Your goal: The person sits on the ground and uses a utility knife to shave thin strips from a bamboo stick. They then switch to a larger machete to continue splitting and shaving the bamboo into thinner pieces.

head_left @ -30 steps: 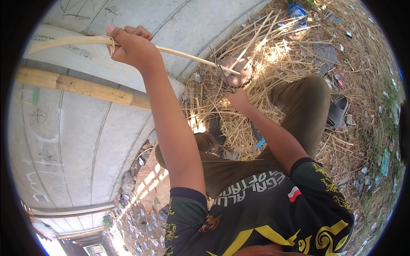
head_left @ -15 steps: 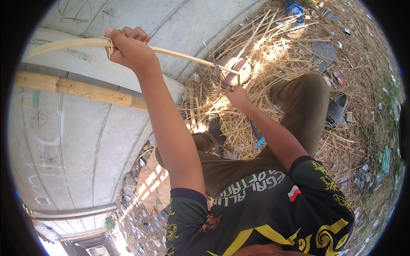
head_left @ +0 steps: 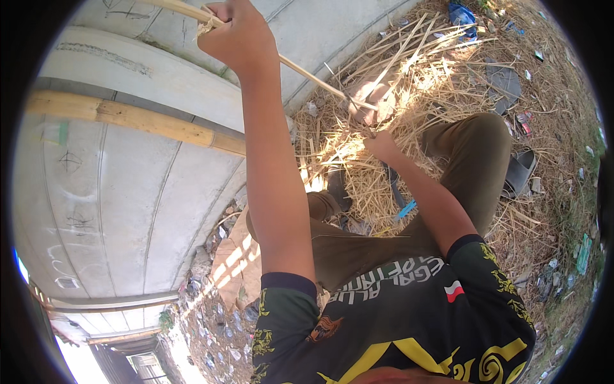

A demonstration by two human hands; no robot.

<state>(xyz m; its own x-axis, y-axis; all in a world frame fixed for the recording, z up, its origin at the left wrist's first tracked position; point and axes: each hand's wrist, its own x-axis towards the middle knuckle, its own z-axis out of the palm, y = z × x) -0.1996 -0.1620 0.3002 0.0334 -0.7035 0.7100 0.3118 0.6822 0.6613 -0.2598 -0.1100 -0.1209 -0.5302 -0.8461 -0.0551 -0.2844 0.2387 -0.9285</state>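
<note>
My left hand [head_left: 240,38], arm stretched out, is closed round a long pale bamboo strip [head_left: 313,78]. A frayed bit of fibre pokes out by its fingers. The strip slants down to the right, and its end lies over a rounded brownish block [head_left: 382,105] on the ground. Closer to me, my right hand [head_left: 382,146] is closed on a dark, narrow tool [head_left: 358,115] that reaches up to the strip's end. Whether this tool is a knife I cannot tell.
Several split bamboo strips [head_left: 409,48] and straw-like shavings [head_left: 377,205] cover the ground. A bamboo pole [head_left: 141,125] runs along the concrete wall [head_left: 134,205] at left. A dark sandal [head_left: 519,173] lies right of my knee; blue plastic [head_left: 462,18] lies farther off.
My left hand has moved farther away and slightly right in the picture, with the strip in its grip. The right hand stays near the block; the whole view has shifted a little.
</note>
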